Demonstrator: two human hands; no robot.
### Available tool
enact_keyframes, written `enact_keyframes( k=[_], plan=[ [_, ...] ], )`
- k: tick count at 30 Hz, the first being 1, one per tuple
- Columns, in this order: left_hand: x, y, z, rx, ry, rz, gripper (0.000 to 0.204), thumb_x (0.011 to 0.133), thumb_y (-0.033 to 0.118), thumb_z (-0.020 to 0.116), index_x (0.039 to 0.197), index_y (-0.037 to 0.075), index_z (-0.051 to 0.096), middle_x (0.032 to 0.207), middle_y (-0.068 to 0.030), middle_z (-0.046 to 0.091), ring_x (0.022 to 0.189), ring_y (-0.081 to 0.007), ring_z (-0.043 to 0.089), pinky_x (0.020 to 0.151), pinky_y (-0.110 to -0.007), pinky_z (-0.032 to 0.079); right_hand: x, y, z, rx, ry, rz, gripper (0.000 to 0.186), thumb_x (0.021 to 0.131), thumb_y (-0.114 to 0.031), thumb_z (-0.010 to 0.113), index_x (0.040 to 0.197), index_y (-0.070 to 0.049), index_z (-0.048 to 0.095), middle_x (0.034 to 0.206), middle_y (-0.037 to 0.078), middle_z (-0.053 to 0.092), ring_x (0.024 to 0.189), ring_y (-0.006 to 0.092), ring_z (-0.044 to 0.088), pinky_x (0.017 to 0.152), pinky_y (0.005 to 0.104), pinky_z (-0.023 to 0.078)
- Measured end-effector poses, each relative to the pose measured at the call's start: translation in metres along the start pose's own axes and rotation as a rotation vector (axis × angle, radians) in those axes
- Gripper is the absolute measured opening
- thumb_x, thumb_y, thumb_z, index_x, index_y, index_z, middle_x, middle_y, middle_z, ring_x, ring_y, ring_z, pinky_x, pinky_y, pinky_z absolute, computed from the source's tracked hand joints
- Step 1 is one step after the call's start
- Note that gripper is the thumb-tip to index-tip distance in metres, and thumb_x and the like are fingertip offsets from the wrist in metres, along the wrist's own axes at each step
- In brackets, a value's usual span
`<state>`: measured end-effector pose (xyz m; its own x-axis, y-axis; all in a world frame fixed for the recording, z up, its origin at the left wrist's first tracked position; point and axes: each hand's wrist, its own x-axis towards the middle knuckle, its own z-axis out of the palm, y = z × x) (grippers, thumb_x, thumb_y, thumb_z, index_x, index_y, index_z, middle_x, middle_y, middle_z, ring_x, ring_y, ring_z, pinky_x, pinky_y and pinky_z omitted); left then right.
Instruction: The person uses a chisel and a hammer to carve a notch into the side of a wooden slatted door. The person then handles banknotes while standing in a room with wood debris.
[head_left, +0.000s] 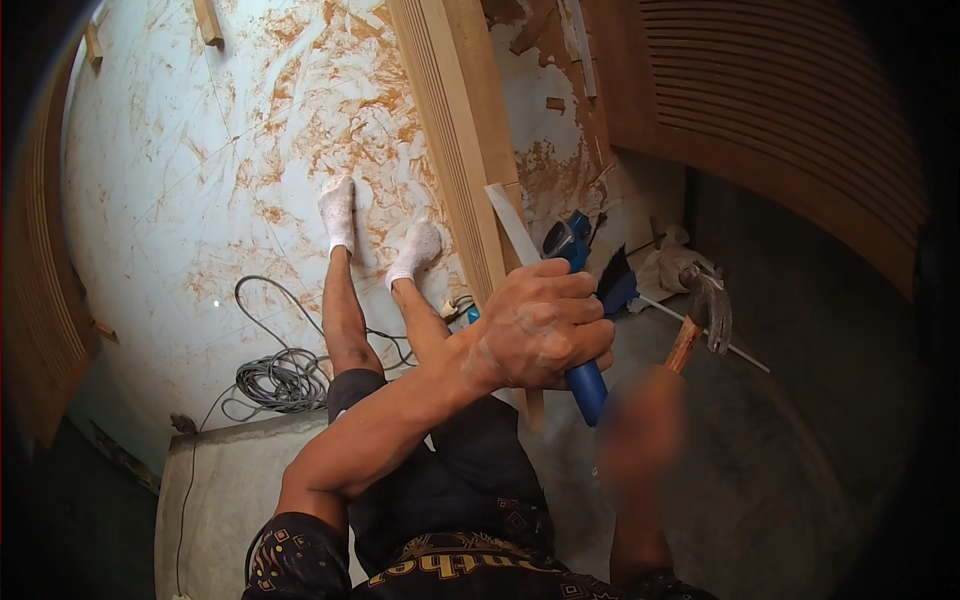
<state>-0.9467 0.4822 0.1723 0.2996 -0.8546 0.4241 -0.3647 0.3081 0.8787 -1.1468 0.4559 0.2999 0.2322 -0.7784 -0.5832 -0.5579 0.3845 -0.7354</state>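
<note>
My left hand (545, 325) is closed around a blue tool (587, 392). Its cylindrical end sticks out below my fist, and a blue and dark rounded part shows above; my fingers hide the middle, so its exact kind is unclear. To the right and nearer my body, my right hand (645, 430) is smeared, but it grips the wooden handle of a hammer (710, 312). The hammer's metal head points up and away from me. Just beyond my left fist, a pale strip of wood (512, 228) lies against a grooved wooden piece (455, 130).
A coiled grey cable (275, 382) lies on the dusty white floor to the left. A louvred wooden panel (780, 80) stands at the far right. Past the hammer are a dark blue brush (617, 282), a thin white rod (745, 357) and a crumpled plastic bag (672, 258).
</note>
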Motion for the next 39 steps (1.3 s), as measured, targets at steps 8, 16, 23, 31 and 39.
enact_keyframes(
  k=[8,16,23,31,39],
  plan=[
    [-0.0047,0.0005,0.0058,-0.020,-0.026,0.022,0.030,0.066,0.024,0.074,0.058,0.015,0.048,0.058,0.0033,0.048,0.062,-0.0143,0.051,0.054,-0.032,0.038,0.0001,-0.0023,0.0056,0.020,0.017,0.050,0.035,0.101,-0.035,0.062,0.094,-0.005,0.045,0.064,-0.002,0.043,0.047,0.0031,0.038,0.040,0.0201,0.032],
    [-0.0026,-0.0026,0.0069,-0.073,0.032,0.042,0.027,0.060,0.020,0.076,0.059,0.013,0.051,0.055,0.0029,0.043,0.057,-0.0149,0.048,0.050,-0.032,0.034,0.0008,0.0031,0.0044,0.050,0.002,0.035,0.034,0.101,-0.034,0.062,0.094,-0.005,0.045,0.064,-0.002,0.042,0.047,0.0032,0.037,0.040,0.0203,0.033],
    [-0.0034,-0.0026,0.0090,-0.067,0.064,0.036,0.027,0.060,0.019,0.076,0.059,0.013,0.050,0.055,0.0029,0.043,0.057,-0.0147,0.048,0.050,-0.032,0.033,0.0019,0.0014,0.0067,0.035,0.009,0.050,0.036,0.100,-0.036,0.063,0.094,-0.005,0.045,0.064,-0.002,0.043,0.047,0.0030,0.037,0.040,0.0202,0.033],
    [-0.0032,-0.0013,0.0076,-0.041,0.014,0.016,0.028,0.064,0.021,0.073,0.056,0.015,0.047,0.056,0.0036,0.046,0.059,-0.0136,0.049,0.053,-0.031,0.036,0.0050,0.0002,0.0092,0.046,0.001,0.036,0.037,0.100,-0.036,0.064,0.094,-0.005,0.045,0.064,-0.002,0.042,0.047,0.0034,0.036,0.040,0.0209,0.031],
    [0.0012,-0.0002,0.0066,-0.028,0.048,-0.001,0.029,0.065,0.022,0.074,0.057,0.015,0.047,0.056,0.0044,0.046,0.059,-0.0135,0.050,0.052,-0.032,0.036,-0.0004,-0.0051,0.0016,0.105,0.000,-0.010,0.056,0.091,-0.053,0.071,0.096,-0.004,0.046,0.065,-0.001,0.041,0.047,0.0047,0.036,0.040,0.0214,0.030]
  ],
)
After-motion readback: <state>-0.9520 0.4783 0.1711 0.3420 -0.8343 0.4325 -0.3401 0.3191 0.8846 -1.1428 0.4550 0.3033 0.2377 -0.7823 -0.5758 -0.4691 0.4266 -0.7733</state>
